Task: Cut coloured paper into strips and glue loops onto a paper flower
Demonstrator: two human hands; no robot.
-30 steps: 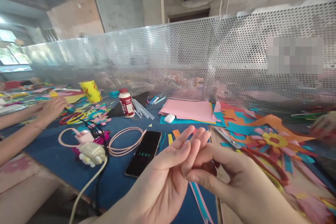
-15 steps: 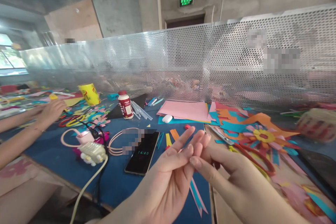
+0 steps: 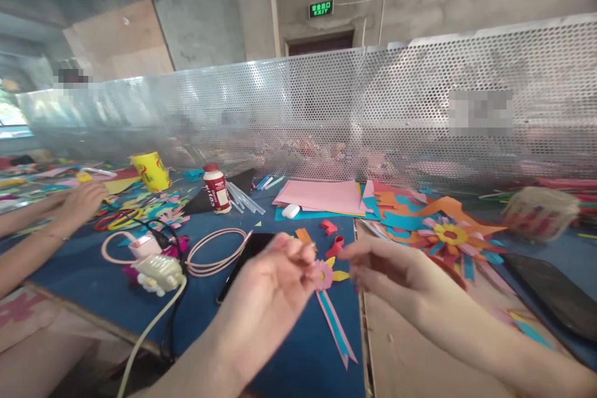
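Note:
My left hand (image 3: 275,286) is raised over the blue table with its palm turned inward. Its fingers are loosely curled and blurred, and nothing shows in them. To its right, my right hand (image 3: 401,277) reaches inward with fingers stretched and apart from the thumb, holding nothing visible. Between the hands lies a small pink paper flower (image 3: 323,275) with yellow petals or leaves, partly covered by my left fingers. A pink and blue paper ribbon (image 3: 333,323) runs down from it. Curled red paper pieces (image 3: 334,246) sit just beyond. My left forearm and hand partly cover a phone (image 3: 237,264).
A larger paper flower (image 3: 451,233) rests on coloured scraps at right, near scissors and a dark phone (image 3: 550,292). Pink paper sheets (image 3: 319,194), a bottle (image 3: 217,189) and glue sticks (image 3: 242,197) stand behind. Cables and a power adapter (image 3: 161,270) lie left, beside another person's arms (image 3: 65,217).
My hands, touching at the fingertips before, have moved apart. The small pink flower and red pieces behind them now show. The view has shifted slightly right.

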